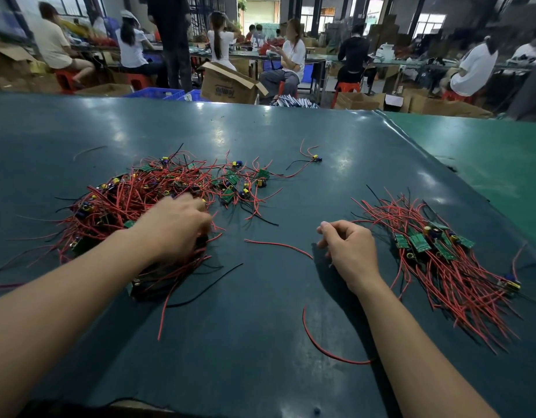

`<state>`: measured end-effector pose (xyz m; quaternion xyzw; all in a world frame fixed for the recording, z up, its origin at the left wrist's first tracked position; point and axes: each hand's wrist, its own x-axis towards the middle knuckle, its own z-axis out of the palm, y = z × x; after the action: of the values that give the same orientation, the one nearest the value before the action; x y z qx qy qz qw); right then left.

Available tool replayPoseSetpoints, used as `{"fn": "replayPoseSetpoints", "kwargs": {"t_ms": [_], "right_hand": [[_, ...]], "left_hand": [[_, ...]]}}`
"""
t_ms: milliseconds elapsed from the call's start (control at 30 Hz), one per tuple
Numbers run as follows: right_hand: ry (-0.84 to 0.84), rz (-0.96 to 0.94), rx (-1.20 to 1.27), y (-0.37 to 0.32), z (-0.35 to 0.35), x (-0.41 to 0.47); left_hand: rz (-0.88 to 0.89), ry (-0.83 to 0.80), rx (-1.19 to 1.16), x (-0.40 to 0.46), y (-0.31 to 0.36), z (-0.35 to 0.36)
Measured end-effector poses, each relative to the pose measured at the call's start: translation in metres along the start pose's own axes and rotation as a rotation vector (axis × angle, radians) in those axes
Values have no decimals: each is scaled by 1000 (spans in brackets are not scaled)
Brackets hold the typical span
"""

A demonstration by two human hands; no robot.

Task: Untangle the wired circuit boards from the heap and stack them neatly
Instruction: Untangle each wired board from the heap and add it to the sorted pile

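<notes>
a worker sorts wired circuit boards on a dark green table (260, 131).
left hand (176, 224) digs curled fingers into the tangled heap (146, 194); right hand (348, 248), loosely curled, holds nothing beside the sorted stack (435, 251).

The left hand (176, 227) lies over the near edge of the heap (146, 200), so its fingertips and the boards and wires beneath it are hidden; whether its grip closes on anything cannot be told. The right hand (348, 248) is curled with its palm turned down, and what its fingers enclose, if anything, is out of sight. Both forearms are cut off by the lower edge. In the stack (435, 248), the lower boards are covered by those above and by red wires. Board markings are too small to read. The surface (260, 342) runs past the left and bottom edges.
</notes>
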<state>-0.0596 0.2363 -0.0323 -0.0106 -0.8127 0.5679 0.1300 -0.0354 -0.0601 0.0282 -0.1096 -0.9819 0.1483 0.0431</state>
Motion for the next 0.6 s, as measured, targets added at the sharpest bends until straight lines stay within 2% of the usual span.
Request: {"fn": "replayPoseSetpoints", "kwargs": {"t_ms": [100, 267, 400, 600], "right_hand": [[2, -4, -6, 0, 0, 0], [-1, -8, -9, 0, -1, -1], [9, 3, 7, 0, 0, -1], [3, 0, 7, -1, -1, -1]], "left_hand": [[-65, -140, -221, -1, 1, -4], [-81, -65, -82, 5, 6, -4], [-90, -121, 34, 9, 10, -12], [88, -124, 341, 5, 17, -14]]}}
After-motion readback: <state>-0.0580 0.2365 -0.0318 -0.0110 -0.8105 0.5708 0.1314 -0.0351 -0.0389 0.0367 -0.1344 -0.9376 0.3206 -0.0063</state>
